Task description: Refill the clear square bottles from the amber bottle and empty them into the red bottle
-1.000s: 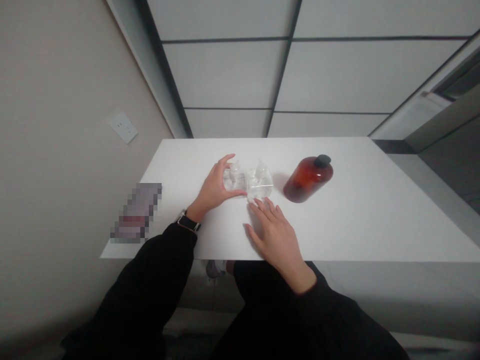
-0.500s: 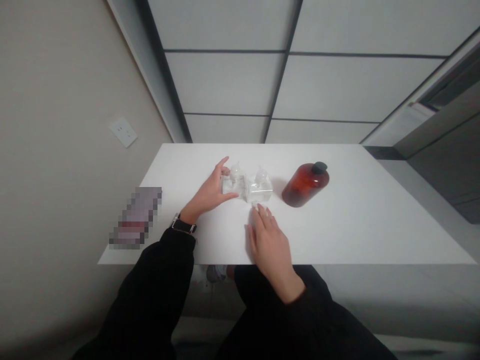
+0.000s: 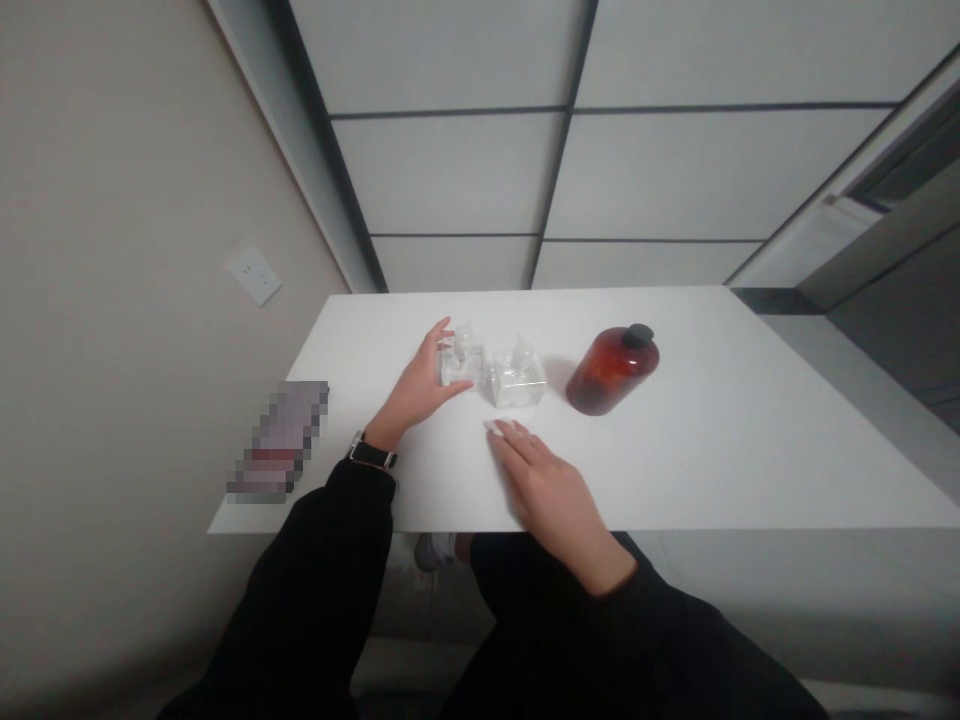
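Note:
My left hand (image 3: pixel 421 385) curves around the left side of a small clear square bottle (image 3: pixel 463 366) with a rounded see-through top. Its thumb lies along the bottle's front and its fingers are at the back. Close by on the right stands a matching clear bottle (image 3: pixel 519 380), a narrow gap between the two. In front of this second bottle, my right hand (image 3: pixel 551 492) rests low over the tabletop with fingers stretched out. White shows at its fingertips; whether that is nails or something thin, I cannot make out.
A large amber-brown bottle (image 3: pixel 611 370) with a dark cap stands to the right on the white table (image 3: pixel 750 440). At the table's left edge lies a blurred-out flat object (image 3: pixel 279 440). A wall with a socket (image 3: pixel 255 275) is on the left; a panelled surface rises behind.
The left clear bottle has shifted slightly left with my left hand, and a gap now shows beside the other one. My right hand has drawn back towards me, fingertips further left.

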Demonstrator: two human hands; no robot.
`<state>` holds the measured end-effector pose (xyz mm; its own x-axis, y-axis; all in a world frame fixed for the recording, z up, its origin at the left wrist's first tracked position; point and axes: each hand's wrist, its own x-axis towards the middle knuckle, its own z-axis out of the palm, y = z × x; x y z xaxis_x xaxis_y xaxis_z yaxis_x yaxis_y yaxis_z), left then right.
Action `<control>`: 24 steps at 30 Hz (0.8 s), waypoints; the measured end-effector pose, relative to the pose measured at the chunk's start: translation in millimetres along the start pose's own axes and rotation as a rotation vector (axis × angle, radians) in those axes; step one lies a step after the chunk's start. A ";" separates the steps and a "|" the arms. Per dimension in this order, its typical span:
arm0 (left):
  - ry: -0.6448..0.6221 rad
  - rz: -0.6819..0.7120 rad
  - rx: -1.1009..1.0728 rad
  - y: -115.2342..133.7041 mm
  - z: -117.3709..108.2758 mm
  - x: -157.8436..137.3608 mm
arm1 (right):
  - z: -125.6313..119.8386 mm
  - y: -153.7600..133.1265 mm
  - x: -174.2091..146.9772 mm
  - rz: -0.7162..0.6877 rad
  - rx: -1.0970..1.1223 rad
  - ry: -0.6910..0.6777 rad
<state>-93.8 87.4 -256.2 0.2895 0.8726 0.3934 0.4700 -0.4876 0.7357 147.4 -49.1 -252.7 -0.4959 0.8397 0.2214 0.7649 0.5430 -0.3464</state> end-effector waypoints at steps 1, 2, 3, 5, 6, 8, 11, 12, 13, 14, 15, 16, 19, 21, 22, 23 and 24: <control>-0.001 -0.004 0.006 1.1 0.0 -0.2 | -5.8 14.4 -13.5 0.059 -0.028 0.033; 0.001 -0.014 0.012 2.4 -0.1 -0.3 | -11.7 28.2 -27.9 0.120 -0.062 0.065; 0.001 -0.031 0.020 3.7 -0.4 -0.4 | -17.7 41.1 -42.5 0.180 -0.096 0.097; -0.003 -0.070 0.035 6.6 -1.2 -0.4 | -29.1 62.7 -69.6 0.283 -0.173 0.154; -0.008 -0.087 0.040 8.0 -1.6 -0.5 | -33.8 70.9 -80.6 0.327 -0.210 0.181; -0.021 -0.112 0.046 10.2 -2.1 -0.5 | -39.5 80.7 -94.2 0.401 -0.256 0.220; -0.042 -0.128 0.038 10.9 -1.9 -0.7 | -35.7 77.6 -89.5 0.468 -0.258 0.259; -0.048 -0.128 0.031 10.4 -1.6 -0.8 | -31.5 71.7 -81.6 0.471 -0.245 0.266; -0.053 -0.126 0.022 9.9 -1.4 -0.8 | -26.2 63.6 -71.5 0.460 -0.226 0.264; -0.056 -0.124 0.012 9.6 -1.1 -0.8 | -20.2 53.3 -59.8 0.439 -0.199 0.253; -0.059 -0.124 0.003 9.5 -1.0 -0.6 | -14.0 41.0 -47.3 0.416 -0.167 0.238; -0.063 -0.126 -0.006 9.9 -1.1 -0.4 | -7.8 27.1 -34.8 0.383 -0.130 0.211; -0.083 -0.141 -0.015 13.8 -2.2 0.5 | 8.8 -19.2 -2.7 0.183 -0.021 0.077; -0.093 -0.150 0.003 17.4 -3.2 0.9 | 16.2 -45.0 11.0 -0.030 0.028 0.003; -0.094 -0.153 0.016 18.9 -3.6 1.0 | 18.2 -53.5 15.2 -0.114 0.044 -0.018; -0.094 -0.153 0.027 20.0 -3.9 1.1 | 18.7 -58.1 17.7 -0.174 0.057 -0.032; -0.094 -0.152 0.036 20.8 -4.0 1.0 | 17.7 -58.5 18.5 -0.207 0.067 -0.039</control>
<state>-87.1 78.2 -238.2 0.2890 0.9307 0.2243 0.5438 -0.3525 0.7616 86.2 -65.5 -244.5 -0.6560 0.7088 0.2595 0.6166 0.7015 -0.3573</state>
